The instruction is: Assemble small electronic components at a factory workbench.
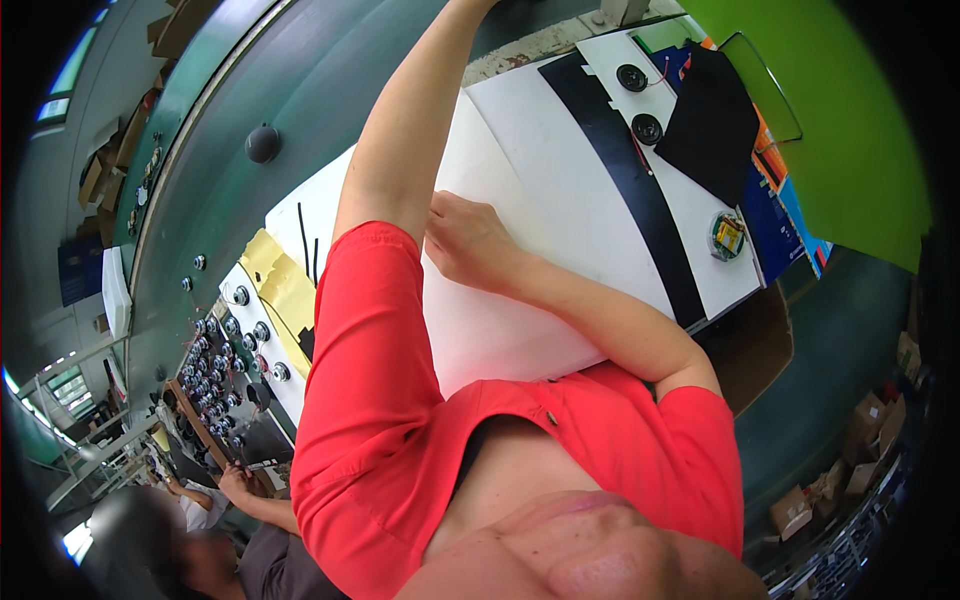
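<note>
My right hand point(468, 240) rests knuckles-up on a large white sheet point(560, 190) lying across the bench. Its fingers are curled shut and tucked against my left forearm, and I see nothing held in them. My left arm point(400, 150), in a red sleeve, reaches up across the sheet and leaves the picture at the top edge, so my left hand is out of sight. A wide black strip point(640, 200) runs down the sheet to the right of my right hand.
Two round black speaker parts point(640, 103), a black sheet point(708, 120) and a small round yellow-centred part point(727, 236) lie at the right. A yellow sheet point(275, 280) and several round metal parts point(225, 350) lie left. Another person's hand point(235, 482) works lower left. Cardboard boxes point(860, 440) stand lower right.
</note>
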Available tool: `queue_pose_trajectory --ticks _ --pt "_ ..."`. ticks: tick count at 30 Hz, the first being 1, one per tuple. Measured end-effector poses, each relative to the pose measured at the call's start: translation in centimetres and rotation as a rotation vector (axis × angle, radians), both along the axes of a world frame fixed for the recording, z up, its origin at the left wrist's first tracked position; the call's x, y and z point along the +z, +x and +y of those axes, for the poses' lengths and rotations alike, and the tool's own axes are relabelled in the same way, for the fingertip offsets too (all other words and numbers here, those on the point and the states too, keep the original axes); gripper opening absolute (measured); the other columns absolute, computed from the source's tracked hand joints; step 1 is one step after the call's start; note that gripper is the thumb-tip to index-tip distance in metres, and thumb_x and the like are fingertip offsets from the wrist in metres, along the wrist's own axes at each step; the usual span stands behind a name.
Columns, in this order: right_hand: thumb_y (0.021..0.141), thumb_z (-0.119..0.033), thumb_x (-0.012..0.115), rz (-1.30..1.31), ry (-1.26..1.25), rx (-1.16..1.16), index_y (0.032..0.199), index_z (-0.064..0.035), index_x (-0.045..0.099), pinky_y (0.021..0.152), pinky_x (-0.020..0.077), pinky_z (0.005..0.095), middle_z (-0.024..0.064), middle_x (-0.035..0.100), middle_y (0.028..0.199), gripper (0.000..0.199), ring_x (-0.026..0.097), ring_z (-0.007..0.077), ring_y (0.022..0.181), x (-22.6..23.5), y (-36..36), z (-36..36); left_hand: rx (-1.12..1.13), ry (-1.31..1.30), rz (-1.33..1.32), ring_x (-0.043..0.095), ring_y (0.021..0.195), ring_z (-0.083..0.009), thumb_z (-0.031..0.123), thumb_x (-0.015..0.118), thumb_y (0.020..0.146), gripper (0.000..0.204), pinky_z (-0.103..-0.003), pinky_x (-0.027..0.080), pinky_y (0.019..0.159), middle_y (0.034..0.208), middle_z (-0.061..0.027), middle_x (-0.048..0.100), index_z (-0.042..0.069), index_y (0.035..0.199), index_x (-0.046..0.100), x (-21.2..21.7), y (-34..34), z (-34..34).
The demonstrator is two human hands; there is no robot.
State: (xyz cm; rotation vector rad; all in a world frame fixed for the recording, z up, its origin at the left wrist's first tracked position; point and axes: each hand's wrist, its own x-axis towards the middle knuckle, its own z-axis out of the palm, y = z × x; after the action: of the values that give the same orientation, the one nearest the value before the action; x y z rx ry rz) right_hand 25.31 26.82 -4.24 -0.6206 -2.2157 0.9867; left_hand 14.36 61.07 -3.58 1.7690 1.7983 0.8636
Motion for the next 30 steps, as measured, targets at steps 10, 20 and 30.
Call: queue_pose_trajectory --ticks 10,20,30 --pt "0.080 0.006 0.062 0.054 0.064 -0.037 0.108 -0.0036 0.059 0.070 0.0551 0.0415 0.0074 0.059 0.094 0.030 0.063 0.0260 0.093 0.0 -0.5 -0.6 0.162 0.104 0.174 0.073 0.081 -0.0336 0.021 0.079 0.071 0.021 -0.041 0.057 0.077 0.081 -0.0202 0.073 0.004 0.082 0.076 -1.4 -0.1 -0.5" --pt "0.079 0.003 0.060 -0.009 0.033 0.005 0.090 -0.0070 0.060 0.073 0.0522 0.0445 0.0106 0.059 0.091 0.015 0.062 0.0317 0.087 -0.2 -0.2 -0.4 0.218 0.110 0.377 0.070 0.093 -0.0422 0.019 0.064 0.083 0.022 -0.049 0.055 0.086 0.092 -0.0262 0.072 0.000 0.090 0.072 5.0 -0.4 -7.4" --pt "0.089 0.002 0.061 -0.055 -0.006 -0.028 0.094 -0.0035 0.065 0.067 0.0525 0.0355 0.0103 0.065 0.088 0.009 0.064 0.0243 0.070 1.3 -0.3 -0.2 0.041 -0.117 0.203 0.060 0.069 -0.0096 0.024 0.068 0.097 0.024 -0.026 0.049 0.066 0.077 -0.0054 0.068 0.001 0.096 0.073 11.5 -15.0 -42.3"
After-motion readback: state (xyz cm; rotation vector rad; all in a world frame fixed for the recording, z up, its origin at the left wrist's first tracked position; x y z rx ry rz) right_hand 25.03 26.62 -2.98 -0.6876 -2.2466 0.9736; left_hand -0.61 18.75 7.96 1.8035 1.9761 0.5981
